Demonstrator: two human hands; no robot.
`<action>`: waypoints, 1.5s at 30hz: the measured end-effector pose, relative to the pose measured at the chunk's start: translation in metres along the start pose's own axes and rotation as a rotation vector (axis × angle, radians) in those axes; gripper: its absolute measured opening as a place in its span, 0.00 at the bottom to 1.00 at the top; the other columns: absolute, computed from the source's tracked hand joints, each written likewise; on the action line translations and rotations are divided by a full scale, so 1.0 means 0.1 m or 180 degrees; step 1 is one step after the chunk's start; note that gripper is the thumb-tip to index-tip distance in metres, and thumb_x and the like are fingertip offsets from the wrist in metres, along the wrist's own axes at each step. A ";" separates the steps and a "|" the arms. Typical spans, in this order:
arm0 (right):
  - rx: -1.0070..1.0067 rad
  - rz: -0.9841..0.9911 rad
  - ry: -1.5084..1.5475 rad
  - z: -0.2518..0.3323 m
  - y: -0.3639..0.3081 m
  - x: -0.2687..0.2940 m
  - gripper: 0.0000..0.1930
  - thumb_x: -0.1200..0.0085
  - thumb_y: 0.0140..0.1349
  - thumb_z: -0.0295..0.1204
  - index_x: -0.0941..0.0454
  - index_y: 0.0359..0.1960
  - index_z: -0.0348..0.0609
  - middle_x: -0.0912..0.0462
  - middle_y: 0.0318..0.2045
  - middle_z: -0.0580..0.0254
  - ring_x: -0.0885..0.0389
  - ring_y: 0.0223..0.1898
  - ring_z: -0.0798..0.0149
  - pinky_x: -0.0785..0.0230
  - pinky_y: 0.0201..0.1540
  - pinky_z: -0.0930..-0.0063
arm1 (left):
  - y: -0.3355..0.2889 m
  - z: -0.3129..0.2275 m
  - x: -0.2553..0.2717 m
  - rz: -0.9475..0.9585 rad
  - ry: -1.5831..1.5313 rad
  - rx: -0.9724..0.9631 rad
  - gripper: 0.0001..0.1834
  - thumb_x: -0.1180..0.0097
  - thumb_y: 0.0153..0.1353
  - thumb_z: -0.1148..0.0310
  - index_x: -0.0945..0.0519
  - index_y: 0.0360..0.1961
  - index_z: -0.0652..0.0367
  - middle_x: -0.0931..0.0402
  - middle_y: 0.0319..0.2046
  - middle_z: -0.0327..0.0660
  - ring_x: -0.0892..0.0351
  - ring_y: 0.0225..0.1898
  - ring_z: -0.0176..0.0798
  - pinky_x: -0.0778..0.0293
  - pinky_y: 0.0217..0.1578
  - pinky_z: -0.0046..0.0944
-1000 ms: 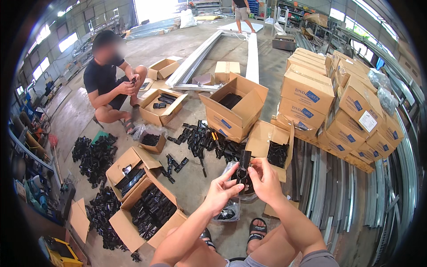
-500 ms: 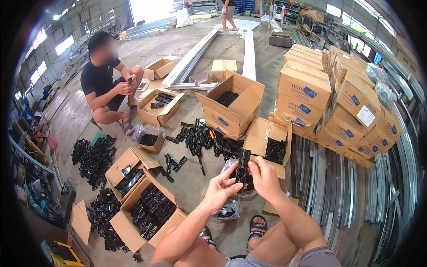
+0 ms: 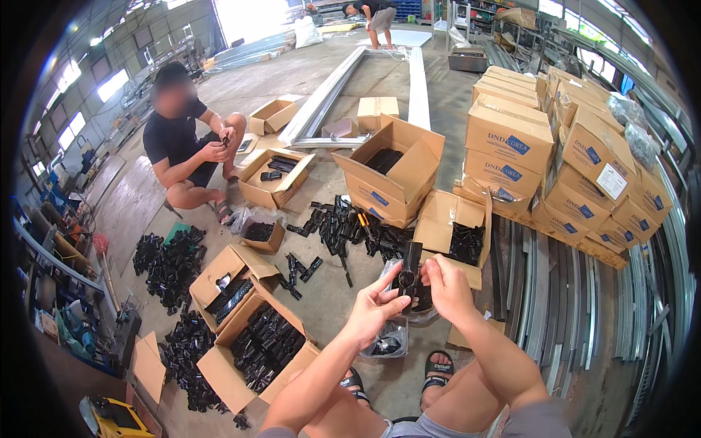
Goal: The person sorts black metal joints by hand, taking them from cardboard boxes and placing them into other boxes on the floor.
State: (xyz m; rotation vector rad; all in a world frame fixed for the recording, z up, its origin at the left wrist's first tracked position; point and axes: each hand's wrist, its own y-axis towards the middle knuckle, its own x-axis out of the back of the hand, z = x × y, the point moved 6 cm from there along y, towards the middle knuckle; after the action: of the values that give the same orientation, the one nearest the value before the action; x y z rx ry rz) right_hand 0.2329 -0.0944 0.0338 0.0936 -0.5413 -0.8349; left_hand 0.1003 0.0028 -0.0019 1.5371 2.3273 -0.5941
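My left hand grips a black part, a long narrow body with a round ring near its lower end. It is held upright in front of me, thumb beside the ring. My right hand is closed in a pinch just right of the part; whatever its fingertips hold, if anything, is too small to make out. Below my hands lies a clear plastic bag with dark pieces in it. Just beyond stands an open carton containing small black pieces.
Loose black parts lie in piles on the left and ahead. Several open cartons of black parts stand around. A co-worker squats at left, handling a small part. Stacked boxes and metal profiles fill the right.
My right hand's fingers have come slightly away from the black part, which stays in my left hand. The whole view has shifted a little. The far person now bends forward.
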 end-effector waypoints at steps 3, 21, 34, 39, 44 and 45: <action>0.0218 -0.0184 0.0040 0.07 -0.01 0.01 0.14 0.51 0.73 0.35 0.25 0.35 0.35 0.18 0.23 0.49 0.16 0.28 0.51 0.27 0.32 0.63 | 0.00 0.01 0.01 0.0003 0.0038 0.0035 0.41 0.41 0.65 0.81 0.43 0.76 0.47 0.17 0.49 0.39 0.20 0.46 0.27 0.23 0.47 0.31; -0.0494 0.0455 0.1354 -0.25 0.09 0.01 0.18 0.42 0.70 0.33 0.21 0.53 0.31 0.15 0.36 0.63 0.21 0.34 0.75 0.26 0.38 0.78 | -0.02 0.03 0.18 -0.0007 0.1454 -0.0256 0.36 0.41 0.61 0.84 0.30 0.70 0.48 0.18 0.51 0.37 0.23 0.45 0.24 0.25 0.48 0.30; -0.0475 0.0534 0.1411 -0.18 0.05 0.11 0.17 0.35 0.63 0.31 0.19 0.49 0.32 0.15 0.35 0.62 0.20 0.32 0.74 0.25 0.37 0.77 | -0.02 -0.12 0.13 -0.0002 0.2307 -0.0563 0.36 0.37 0.59 0.83 0.30 0.69 0.56 0.23 0.59 0.41 0.28 0.56 0.27 0.29 0.55 0.32; 0.0892 -0.0243 -0.0140 0.30 -0.10 0.19 0.18 0.32 0.58 0.31 0.19 0.47 0.36 0.15 0.37 0.52 0.14 0.35 0.57 0.23 0.38 0.67 | 0.08 0.07 0.36 -0.1092 0.0122 0.0032 0.36 0.41 0.69 0.66 0.42 0.72 0.66 0.29 0.61 0.59 0.26 0.61 0.47 0.26 0.60 0.43; 0.2225 -0.0014 -0.1020 0.47 -0.33 -0.16 0.20 0.35 0.55 0.32 0.20 0.48 0.39 0.16 0.43 0.56 0.17 0.42 0.55 0.23 0.47 0.64 | 0.06 0.24 0.41 -0.0339 -0.0936 0.1009 0.31 0.52 0.73 0.48 0.29 0.58 0.70 0.21 0.51 0.54 0.16 0.47 0.45 0.18 0.50 0.41; 0.2379 0.0112 -0.1124 0.53 -0.39 -0.22 0.20 0.35 0.55 0.33 0.20 0.49 0.39 0.16 0.44 0.57 0.17 0.43 0.56 0.23 0.48 0.65 | 0.08 0.27 0.46 -0.0247 -0.1010 0.0981 0.33 0.53 0.73 0.47 0.29 0.58 0.71 0.21 0.52 0.54 0.16 0.47 0.44 0.17 0.49 0.40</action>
State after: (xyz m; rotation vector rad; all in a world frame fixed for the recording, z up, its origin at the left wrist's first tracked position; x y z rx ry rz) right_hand 0.1685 -0.0975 0.0591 0.6266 -1.1677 -0.5791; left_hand 0.0896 0.0291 -0.0480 1.3534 2.1311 -1.1705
